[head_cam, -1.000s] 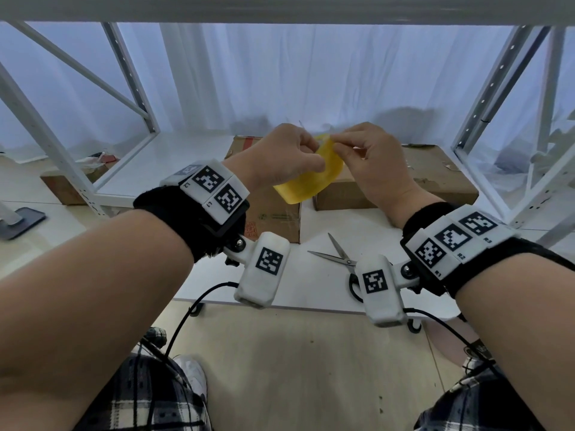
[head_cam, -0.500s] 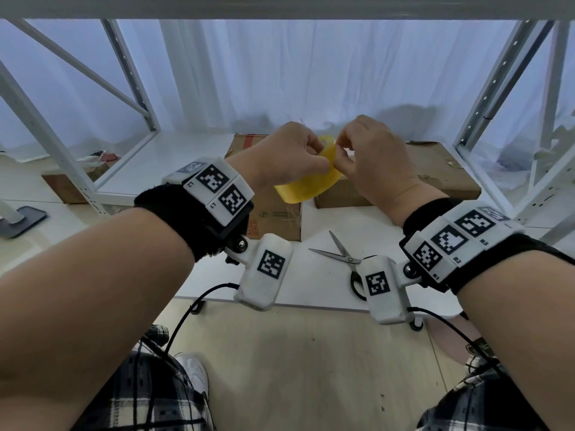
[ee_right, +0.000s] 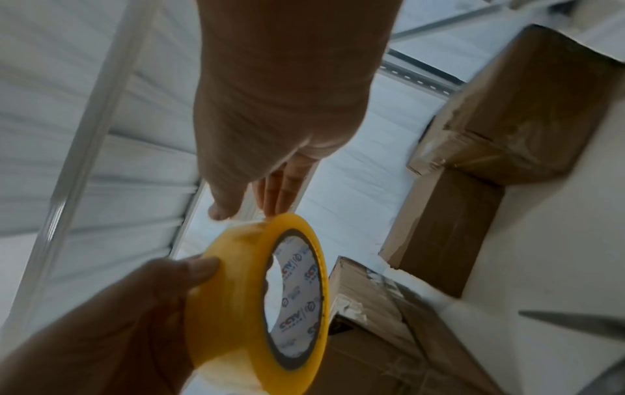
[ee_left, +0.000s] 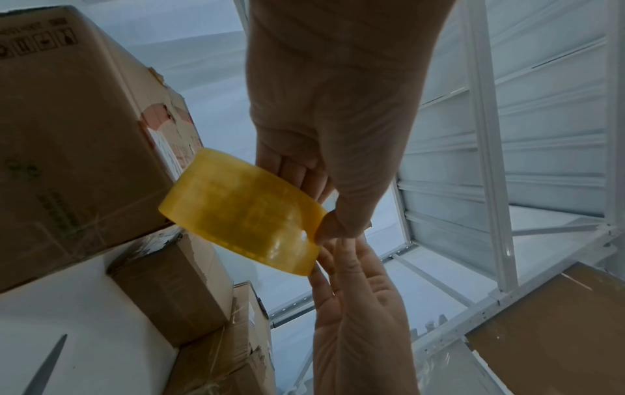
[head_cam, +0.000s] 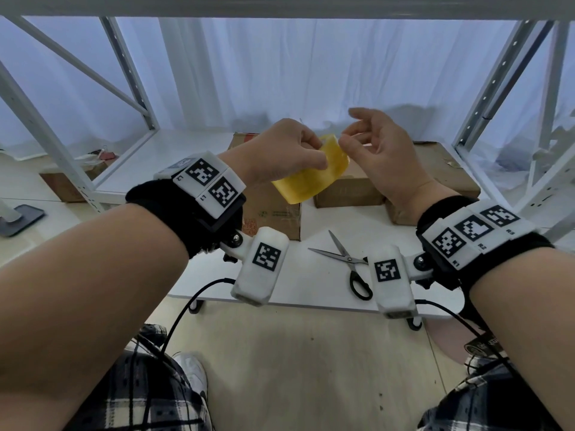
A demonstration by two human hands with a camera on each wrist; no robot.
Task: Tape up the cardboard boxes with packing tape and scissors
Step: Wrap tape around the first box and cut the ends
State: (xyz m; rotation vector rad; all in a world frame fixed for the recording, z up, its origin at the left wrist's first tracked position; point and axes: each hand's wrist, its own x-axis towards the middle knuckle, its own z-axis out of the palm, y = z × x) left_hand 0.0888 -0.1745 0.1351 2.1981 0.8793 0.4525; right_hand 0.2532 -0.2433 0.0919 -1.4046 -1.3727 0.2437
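The person is holding the roll of packing tape (head_cam: 311, 178) up in front of the chest, well above the white shelf (head_cam: 314, 275), probably so the rim sits in good light while the loose end is hunted for. The left hand (head_cam: 281, 152) is grasping the roll, thumb on the outer face and fingers curled through the core, so it stays steady and can be turned. The right hand (head_cam: 378, 154) is at the roll's three o'clock side, thumb and forefinger brought together at the top edge as if picking at the tape end; the other fingers are fanned loose. Whether a strip is actually caught between those tips, I cannot tell; the wrist views are showing only fingertips touching the yellow rim.

The scissors (head_cam: 348, 262) are lying open on the shelf at six o'clock from the roll, near at hand for the cut that, I judge, comes once a length is drawn. The cardboard boxes are waiting behind: one (head_cam: 273, 209) at seven o'clock below the roll, another (head_cam: 348, 191) just under it, a third (head_cam: 448, 172) out at three o'clock. No fresh strip is laid yet, so the taping looks barely started.
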